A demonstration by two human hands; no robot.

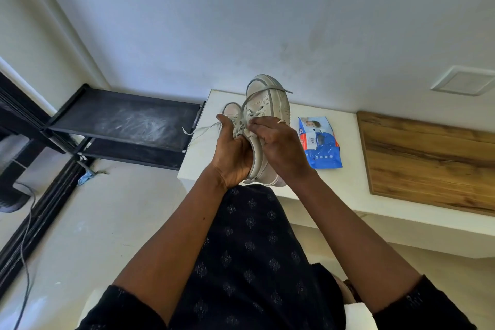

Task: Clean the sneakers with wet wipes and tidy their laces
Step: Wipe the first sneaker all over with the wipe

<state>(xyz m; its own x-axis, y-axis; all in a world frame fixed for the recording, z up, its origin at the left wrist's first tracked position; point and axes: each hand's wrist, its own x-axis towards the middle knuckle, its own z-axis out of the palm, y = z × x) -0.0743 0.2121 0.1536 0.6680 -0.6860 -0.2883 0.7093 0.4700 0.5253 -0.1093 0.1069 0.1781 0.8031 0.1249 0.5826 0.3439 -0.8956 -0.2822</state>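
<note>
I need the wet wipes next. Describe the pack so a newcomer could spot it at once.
Find the long white bench against the wall. On it, between the pale sneaker being held up and the wooden board, lies a flat pack of wet wipes. It is the only blue, glossy thing there.

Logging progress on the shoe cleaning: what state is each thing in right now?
held sneaker: raised, laces untied.
second sneaker: resting on table, mostly hidden.
wipes pack: lying flat, untouched.
left grip: holds held sneaker.
right grip: pinches laces.
</note>
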